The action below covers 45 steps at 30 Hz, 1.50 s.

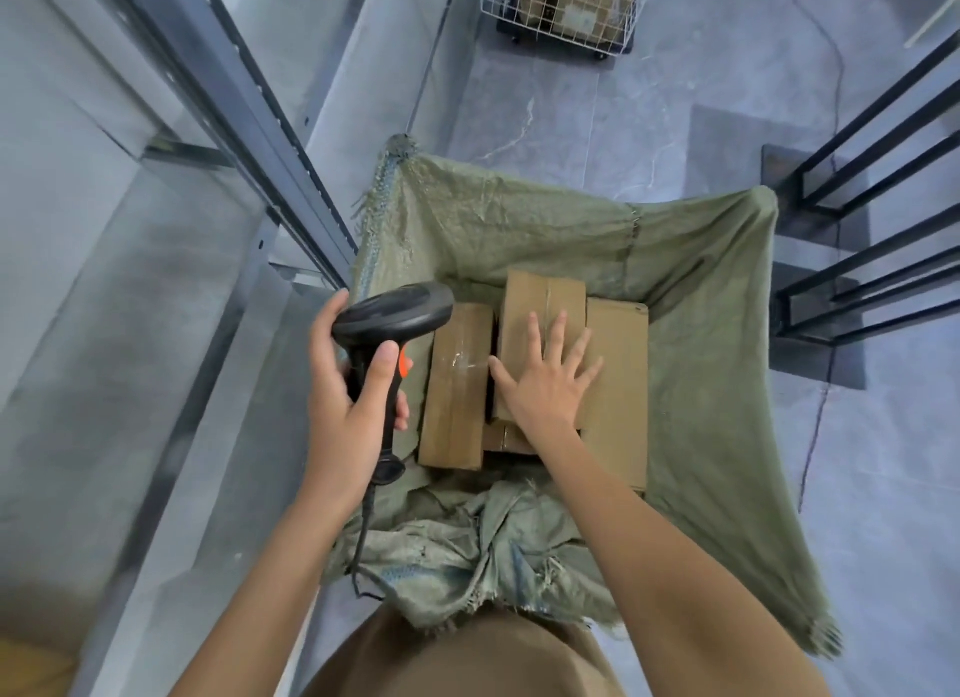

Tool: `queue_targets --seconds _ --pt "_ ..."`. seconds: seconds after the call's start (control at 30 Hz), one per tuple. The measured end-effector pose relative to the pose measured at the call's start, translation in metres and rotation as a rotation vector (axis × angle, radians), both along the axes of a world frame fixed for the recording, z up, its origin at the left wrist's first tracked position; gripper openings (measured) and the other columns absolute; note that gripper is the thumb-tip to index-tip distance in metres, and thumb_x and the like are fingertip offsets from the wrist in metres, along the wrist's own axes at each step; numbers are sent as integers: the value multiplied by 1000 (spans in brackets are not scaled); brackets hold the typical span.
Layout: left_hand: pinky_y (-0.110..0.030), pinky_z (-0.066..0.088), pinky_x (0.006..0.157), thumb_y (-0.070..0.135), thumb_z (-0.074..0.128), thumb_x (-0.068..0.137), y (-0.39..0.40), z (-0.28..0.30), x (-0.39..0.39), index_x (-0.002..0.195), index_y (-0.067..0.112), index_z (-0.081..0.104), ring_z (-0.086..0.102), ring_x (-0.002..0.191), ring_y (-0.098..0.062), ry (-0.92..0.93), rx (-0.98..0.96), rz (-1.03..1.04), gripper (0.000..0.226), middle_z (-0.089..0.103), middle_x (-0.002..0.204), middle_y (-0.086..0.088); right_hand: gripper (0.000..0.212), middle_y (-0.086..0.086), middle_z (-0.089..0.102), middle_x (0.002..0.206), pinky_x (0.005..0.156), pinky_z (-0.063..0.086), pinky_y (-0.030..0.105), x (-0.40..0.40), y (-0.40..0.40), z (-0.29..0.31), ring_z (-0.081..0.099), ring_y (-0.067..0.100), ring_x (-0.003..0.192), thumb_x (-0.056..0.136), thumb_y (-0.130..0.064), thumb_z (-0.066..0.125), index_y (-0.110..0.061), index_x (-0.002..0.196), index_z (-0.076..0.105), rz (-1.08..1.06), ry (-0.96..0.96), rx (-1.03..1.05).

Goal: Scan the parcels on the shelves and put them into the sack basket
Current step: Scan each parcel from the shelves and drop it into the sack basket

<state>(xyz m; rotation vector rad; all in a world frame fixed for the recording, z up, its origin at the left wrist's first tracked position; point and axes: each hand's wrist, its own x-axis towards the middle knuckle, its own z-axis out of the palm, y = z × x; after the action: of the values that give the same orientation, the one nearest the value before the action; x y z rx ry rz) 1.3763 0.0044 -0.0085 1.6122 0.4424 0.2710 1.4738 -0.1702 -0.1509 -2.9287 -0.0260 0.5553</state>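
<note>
Left hand: clamped round the scanner handle, held clear at the sack's left edge, probably to leave the opening free.
Right hand: fingers spread, palm flat on the top parcel, apparently settling it.
Top parcel: inside the sack basket, resting between two other parcels.
Long axis: runs away from the person, toward the far rim.

Under the flat right hand a parcel lies in the sack basket, between two others; the left hand, beside its rim, holds a scanner.
</note>
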Motion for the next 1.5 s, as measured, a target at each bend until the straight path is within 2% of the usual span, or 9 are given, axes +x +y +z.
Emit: queue_targets --seconds 0.13,0.23,0.4,0.5,0.7,0.8,1.07,1.2,1.5 --pt "-31 49 52 28 54 105 -12 22 -21 134 60 39 53 57 -25 -64 71 63 46 62 89 -8 83 5 -16 167 119 -4 62 -4 -15 24 -11 37 153 96 -72 29 -32 159 -8 84 -56 107" --pt "-29 50 52 24 52 106 -26 33 -44 136 59 37 53 57 -22 -105 132 133 49 63 89 -5 81 4 -11 168 122 -2 57 -4 -29 47 -8 31 155 98 -66 34 -31 160 -5 182 -133 212" --pt "-28 51 53 44 59 96 -66 44 -103 136 64 36 56 57 -18 -135 178 332 51 68 87 1 79 2 -4 169 124 0 51 -25 -39 91 -4 26 155 98 -63 39 -30 161 4 437 -253 369" --pt "-27 51 53 48 60 94 -94 46 -149 139 62 35 57 56 -16 -133 203 434 53 69 85 5 78 1 0 169 123 -1 48 -60 -41 117 -4 23 155 98 -64 37 -30 161 6 623 -300 454" --pt "-28 50 51 52 63 96 -132 64 -248 132 66 38 56 54 -17 -134 250 687 47 68 87 -8 77 3 1 169 124 2 49 -142 -26 161 -3 25 156 99 -64 37 -28 160 10 950 -329 514" --pt "-24 52 51 44 59 94 -140 74 -292 131 70 37 58 54 -15 -131 291 808 50 69 90 -4 75 2 1 169 124 1 49 -180 -12 174 -4 24 156 99 -61 41 -28 160 12 1067 -340 563" --pt "-25 53 54 51 61 96 -158 88 -442 133 68 36 60 55 -15 -113 327 1122 47 71 91 1 77 3 -2 169 124 4 51 -341 38 189 -4 27 156 98 -66 36 -28 161 10 1389 -273 581" --pt "-27 53 54 63 60 85 -168 87 -518 131 69 36 58 56 -16 -114 293 1232 52 72 89 -1 78 3 -2 169 123 3 53 -432 52 186 -4 29 155 97 -68 33 -28 160 12 1491 -231 562" --pt "-30 52 57 49 59 98 -164 77 -631 134 66 34 57 54 -17 -120 305 1367 47 71 87 5 82 2 -6 169 122 -3 53 -556 78 187 -9 29 155 95 -72 34 -30 160 7 1587 -265 485"
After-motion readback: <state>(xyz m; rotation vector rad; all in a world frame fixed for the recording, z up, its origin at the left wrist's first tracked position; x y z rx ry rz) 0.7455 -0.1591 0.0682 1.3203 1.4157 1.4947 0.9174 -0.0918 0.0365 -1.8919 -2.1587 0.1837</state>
